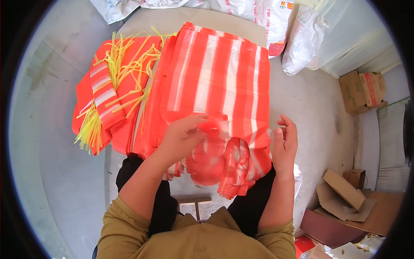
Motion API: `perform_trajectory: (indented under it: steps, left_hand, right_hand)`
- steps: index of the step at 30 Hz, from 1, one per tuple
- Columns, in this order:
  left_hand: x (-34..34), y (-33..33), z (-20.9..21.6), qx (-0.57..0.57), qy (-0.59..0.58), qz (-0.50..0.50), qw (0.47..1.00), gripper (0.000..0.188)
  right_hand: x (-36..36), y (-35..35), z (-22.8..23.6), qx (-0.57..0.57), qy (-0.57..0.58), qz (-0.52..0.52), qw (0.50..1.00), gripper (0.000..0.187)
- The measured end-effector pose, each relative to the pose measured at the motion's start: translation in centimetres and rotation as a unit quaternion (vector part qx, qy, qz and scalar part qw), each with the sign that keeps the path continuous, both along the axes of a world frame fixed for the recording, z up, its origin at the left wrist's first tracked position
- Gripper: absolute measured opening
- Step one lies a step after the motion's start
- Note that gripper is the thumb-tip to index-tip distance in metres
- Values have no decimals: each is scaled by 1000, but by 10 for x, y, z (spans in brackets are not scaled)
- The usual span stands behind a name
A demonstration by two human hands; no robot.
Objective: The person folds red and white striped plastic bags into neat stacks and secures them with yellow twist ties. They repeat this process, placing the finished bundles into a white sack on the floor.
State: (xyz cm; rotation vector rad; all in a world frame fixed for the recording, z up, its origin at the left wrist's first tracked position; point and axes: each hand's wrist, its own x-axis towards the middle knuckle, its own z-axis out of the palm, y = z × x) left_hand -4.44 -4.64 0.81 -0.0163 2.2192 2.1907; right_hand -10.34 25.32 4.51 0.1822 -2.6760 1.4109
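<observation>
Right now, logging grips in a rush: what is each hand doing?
Left hand: closed, pinching a red-and-white striped plastic bag at its handle.
Right hand: open, holding nothing, beside the bag.

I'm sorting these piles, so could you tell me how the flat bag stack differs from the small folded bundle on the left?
The flat stack lies spread open and large; the folded bundle is narrow and compact. The left hand grips the stack's handle end; no hand touches the bundle. The bundle lies among yellow ties; the stack has none on it. Both are red-and-white striped plastic.
</observation>
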Motion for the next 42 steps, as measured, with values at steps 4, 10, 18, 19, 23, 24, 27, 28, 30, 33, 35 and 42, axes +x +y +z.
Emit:
perform_trajectory:
  steps: [4,10,18,19,23,24,27,28,30,33,35,42]
  left_hand:
    - [-3,-1,8,92,-51,-12,994,36]
    - [-4,-2,6,83,-43,-7,996,34]
    - [-2,-1,7,67,-38,-17,997,33]
    - [-3,-1,7,61,-43,-20,997,32]
    - [-3,-5,11,80,-39,-8,996,29]
    - [-4,-4,12,97,-25,-6,995,28]
    - [-6,-5,8,113,-10,-10,994,26]
    - [-6,-6,8,112,-10,-13,994,25]
    - [-7,-5,8,120,-8,-16,993,25]
    - [-7,-4,9,130,-9,-15,991,25]
    - [-5,-6,9,131,-11,-11,991,26]
    - [-3,-8,0,84,-62,-29,994,26]
  right_hand:
    - [-1,7,-13,2,-28,38,999,49]
    - [-2,4,-18,-102,-57,102,988,52]
    - [11,33,1,-132,-185,133,965,51]
    - [8,31,4,-125,-177,88,972,51]
    - [0,25,-5,-149,-155,54,975,53]
    - [-2,21,-7,-163,-155,63,972,52]
    - [-7,9,-19,-187,-141,78,969,52]
    - [-9,6,-24,-183,-125,77,972,53]
    - [-10,-1,-29,-250,-122,81,957,55]
    - [-11,-9,-31,-388,-127,101,907,60]
    - [-9,-5,-37,-389,-95,120,908,64]
    - [23,35,3,-292,-139,346,880,83]
